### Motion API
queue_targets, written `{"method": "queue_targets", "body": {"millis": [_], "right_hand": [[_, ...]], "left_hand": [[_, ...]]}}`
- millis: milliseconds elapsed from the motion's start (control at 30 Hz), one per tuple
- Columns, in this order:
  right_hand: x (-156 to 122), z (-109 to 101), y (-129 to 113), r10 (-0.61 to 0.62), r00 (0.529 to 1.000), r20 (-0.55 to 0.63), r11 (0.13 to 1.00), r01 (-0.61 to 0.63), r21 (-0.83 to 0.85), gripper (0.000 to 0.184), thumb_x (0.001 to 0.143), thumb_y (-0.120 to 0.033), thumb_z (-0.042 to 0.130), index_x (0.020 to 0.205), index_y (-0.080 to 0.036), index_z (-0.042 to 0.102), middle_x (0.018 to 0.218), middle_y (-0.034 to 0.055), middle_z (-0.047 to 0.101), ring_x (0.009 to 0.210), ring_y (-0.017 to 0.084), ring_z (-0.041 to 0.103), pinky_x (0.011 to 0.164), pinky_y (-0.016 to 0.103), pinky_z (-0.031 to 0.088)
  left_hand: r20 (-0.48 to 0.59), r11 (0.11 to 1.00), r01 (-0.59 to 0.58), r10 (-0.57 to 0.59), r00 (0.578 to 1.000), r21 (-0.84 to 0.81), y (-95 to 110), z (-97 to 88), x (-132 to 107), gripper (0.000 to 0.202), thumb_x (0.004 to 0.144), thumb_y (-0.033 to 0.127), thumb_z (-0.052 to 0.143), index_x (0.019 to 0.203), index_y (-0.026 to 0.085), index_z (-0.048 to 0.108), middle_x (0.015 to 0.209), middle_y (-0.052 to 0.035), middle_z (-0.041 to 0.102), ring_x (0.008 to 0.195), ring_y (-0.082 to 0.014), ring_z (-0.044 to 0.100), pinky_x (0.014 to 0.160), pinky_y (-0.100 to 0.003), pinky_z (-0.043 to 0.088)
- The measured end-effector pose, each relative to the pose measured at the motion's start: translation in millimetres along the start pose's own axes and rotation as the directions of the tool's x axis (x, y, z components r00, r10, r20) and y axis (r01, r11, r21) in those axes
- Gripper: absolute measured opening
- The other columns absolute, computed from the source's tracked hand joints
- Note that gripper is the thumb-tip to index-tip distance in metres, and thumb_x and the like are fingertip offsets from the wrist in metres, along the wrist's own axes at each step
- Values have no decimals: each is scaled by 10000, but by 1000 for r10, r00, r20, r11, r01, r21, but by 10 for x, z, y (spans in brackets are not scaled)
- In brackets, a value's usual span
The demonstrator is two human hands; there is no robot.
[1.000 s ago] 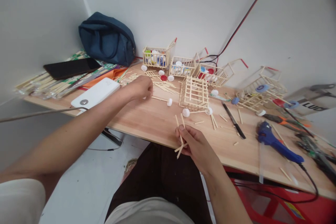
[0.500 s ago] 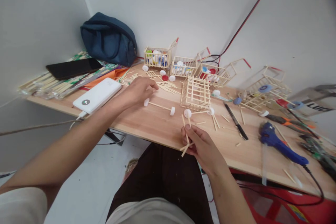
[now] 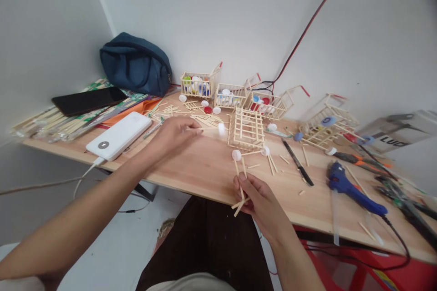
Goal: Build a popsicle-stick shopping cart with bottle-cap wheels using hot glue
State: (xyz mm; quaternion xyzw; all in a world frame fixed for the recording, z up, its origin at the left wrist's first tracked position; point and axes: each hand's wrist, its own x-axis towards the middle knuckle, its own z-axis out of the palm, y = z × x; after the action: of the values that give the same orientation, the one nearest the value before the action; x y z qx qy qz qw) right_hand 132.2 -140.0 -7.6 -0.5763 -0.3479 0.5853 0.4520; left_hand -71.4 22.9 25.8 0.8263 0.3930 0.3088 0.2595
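Observation:
My left hand [image 3: 178,135] is closed, slightly blurred, around one end of a thin wooden stick axle. A white cap wheel [image 3: 221,128] is on its far end; the near end is hidden by my fingers. My right hand [image 3: 255,193], near the table's front edge, grips a few wooden sticks [image 3: 242,193] between thumb and fingers. Two of them point up toward the table, and shorter ones cross at the lower end. Between and beyond my hands stands a stick-built basket [image 3: 246,131], with a pair of white wheels [image 3: 236,155] joined by a stick in front of it.
Several stick carts holding bottle caps [image 3: 196,85] line the wall. Loose sticks [image 3: 205,120] lie behind my left hand. To the left are a white power bank [image 3: 119,135], a phone [image 3: 89,101] and a blue bag [image 3: 136,66]. To the right are a black marker [image 3: 297,162] and a blue glue gun [image 3: 355,191].
My left hand has taken hold of the wheeled axle that lay on the table, and its visible wheel has moved up and away. My right hand keeps its sticks. The view has shifted slightly.

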Motion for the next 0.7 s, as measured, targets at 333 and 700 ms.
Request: {"method": "queue_targets", "body": {"millis": [333, 700], "right_hand": [[-258, -412, 38, -78, 992, -100, 985, 93, 146, 442, 812, -592, 603, 693, -181, 489, 561, -66, 344, 487, 56, 248, 440, 179, 185], [-390, -685, 185, -24, 993, -118, 975, 49, 217, 442, 798, -598, 612, 702, -183, 493, 558, -73, 331, 481, 51, 251, 444, 176, 224]], "left_hand": [[-263, 961, -256, 222, 939, -102, 1010, 345, 690, 207, 842, 276, 570, 875, 150, 731, 860, -38, 736, 808, -149, 633, 767, -261, 437], [243, 768, -359, 267, 932, 530, 1315, 1413, 1280, 249, 784, 45, 482, 829, 71, 726, 807, -174, 706, 827, -267, 629, 682, -344, 423]]}}
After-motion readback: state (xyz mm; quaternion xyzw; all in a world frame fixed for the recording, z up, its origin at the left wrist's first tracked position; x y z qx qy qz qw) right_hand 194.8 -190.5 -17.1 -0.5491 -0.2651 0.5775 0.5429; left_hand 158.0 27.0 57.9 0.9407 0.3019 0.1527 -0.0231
